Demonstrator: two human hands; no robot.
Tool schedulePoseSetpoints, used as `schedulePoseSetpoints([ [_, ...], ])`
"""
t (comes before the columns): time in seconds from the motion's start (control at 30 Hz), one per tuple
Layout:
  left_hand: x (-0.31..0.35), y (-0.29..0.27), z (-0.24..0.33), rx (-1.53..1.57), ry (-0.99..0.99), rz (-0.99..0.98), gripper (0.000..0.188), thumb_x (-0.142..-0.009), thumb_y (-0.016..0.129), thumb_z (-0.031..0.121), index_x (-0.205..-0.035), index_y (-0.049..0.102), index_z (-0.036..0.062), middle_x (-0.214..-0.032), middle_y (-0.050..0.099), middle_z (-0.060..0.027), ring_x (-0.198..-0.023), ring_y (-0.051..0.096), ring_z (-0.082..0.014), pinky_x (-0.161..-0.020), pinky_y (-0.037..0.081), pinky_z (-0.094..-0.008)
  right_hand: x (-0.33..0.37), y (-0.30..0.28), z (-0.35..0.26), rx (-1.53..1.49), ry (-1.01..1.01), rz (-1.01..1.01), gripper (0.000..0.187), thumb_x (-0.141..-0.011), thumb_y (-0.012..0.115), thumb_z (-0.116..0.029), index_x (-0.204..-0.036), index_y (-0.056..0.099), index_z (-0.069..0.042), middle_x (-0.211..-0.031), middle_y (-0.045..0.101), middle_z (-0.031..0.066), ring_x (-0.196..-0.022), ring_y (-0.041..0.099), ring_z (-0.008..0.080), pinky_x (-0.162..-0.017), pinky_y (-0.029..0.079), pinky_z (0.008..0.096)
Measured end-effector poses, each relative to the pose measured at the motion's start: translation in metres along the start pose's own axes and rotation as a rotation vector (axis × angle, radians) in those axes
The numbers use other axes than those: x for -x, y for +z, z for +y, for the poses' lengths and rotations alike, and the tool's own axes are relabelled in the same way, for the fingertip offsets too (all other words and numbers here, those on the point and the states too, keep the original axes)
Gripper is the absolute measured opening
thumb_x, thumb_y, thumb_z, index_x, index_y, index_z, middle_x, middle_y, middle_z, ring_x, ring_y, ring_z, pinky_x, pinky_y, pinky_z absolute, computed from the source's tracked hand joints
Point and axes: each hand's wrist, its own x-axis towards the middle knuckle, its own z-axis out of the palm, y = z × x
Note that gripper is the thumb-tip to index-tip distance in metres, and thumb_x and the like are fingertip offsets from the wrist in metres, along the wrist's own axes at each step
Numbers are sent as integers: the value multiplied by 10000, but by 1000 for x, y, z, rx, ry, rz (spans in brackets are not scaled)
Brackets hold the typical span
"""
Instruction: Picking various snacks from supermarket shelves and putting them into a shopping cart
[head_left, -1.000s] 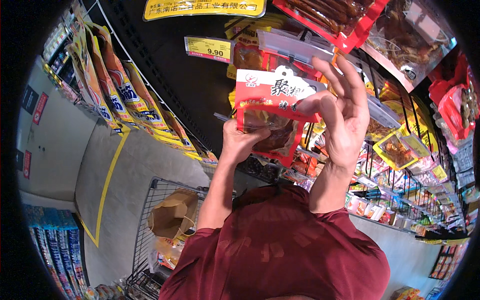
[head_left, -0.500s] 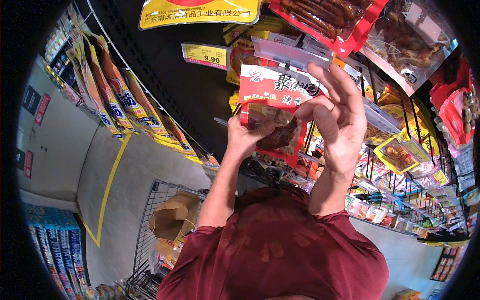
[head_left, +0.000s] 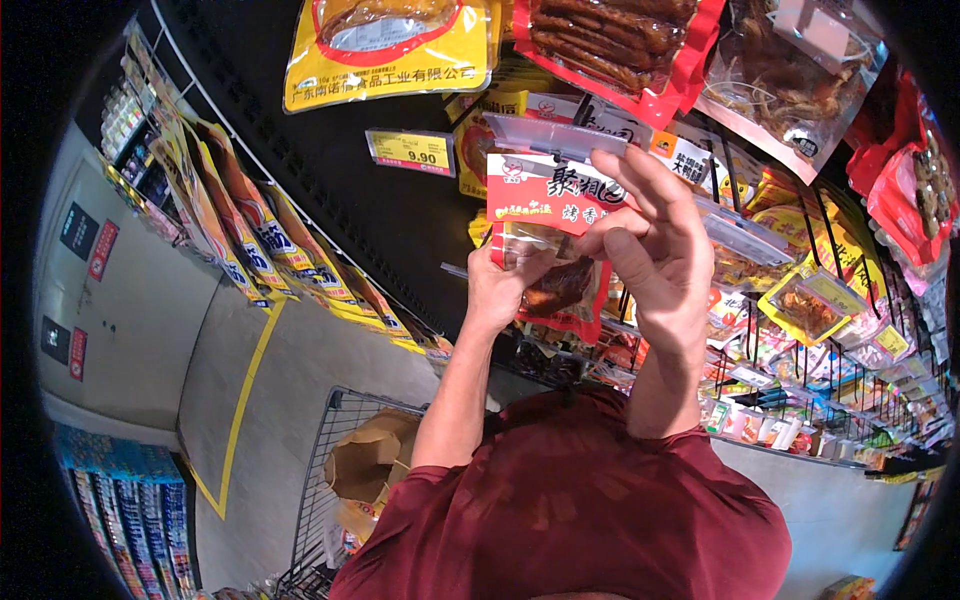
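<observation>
A red and white packet of meat snack [head_left: 530, 215], with a clear window onto a brown piece inside, is upright before the hanging racks. My left hand [head_left: 498, 292] grips its left side, thumb across the front. With thumb and forefinger curled at the packet's right edge, my right hand [head_left: 668, 265] takes hold there. Its other fingers reach up beside a clear plastic tag holder [head_left: 545, 132]; the fingertips behind the packet are hidden. Similar packets hang behind and below it.
Overhead hang a yellow packet [head_left: 390, 85] and a red-edged meat packet [head_left: 610, 55]. A price tag [head_left: 410, 150] juts out on the left. Metal hooks with several snack packets fill the right side. Behind my left arm stands a shopping cart [head_left: 325, 470] holding a brown paper bag [head_left: 370, 460].
The view has shifted, so the racks, tags and cart appear lower in the picture. Both hands keep their places on the packet, which looks little changed.
</observation>
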Motion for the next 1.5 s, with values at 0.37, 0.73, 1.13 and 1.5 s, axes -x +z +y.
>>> schedulePoseSetpoints([
  [0.37,-45,2,-31,-14,-42,24,93,-857,728,39,-924,694,-16,-879,708,-46,-771,637,-95,-689,509,-256,2,1,-5,125,5,-19,630,-870,631,27,-1452,393,-14,-1390,525,160,-841,632,111,-770,513,270],
  [0.73,-100,-8,-79,-91,5,-23,155,-880,695,115,-980,616,27,-849,647,-70,-714,632,-159,-589,539,-320,16,-7,5,203,64,-116,626,-857,628,21,-1438,397,-13,-1198,533,67,-892,584,110,-824,486,285],
  [1.13,-134,-27,-112,-446,203,22,250,-812,815,192,-948,651,61,-877,635,-4,-821,570,-123,-731,497,-334,31,-3,18,291,155,-327,520,-900,621,-61,-1387,453,11,-1120,662,124,-771,615,106,-701,504,279],
  [1.5,-79,13,-45,-520,111,246,549,-714,866,202,-1137,595,-20,-976,694,-117,-874,651,-205,-813,511,-346,66,24,37,354,103,-579,367,-916,614,-158,-1227,557,27,-912,656,183,-832,666,328,-727,519,398],
])
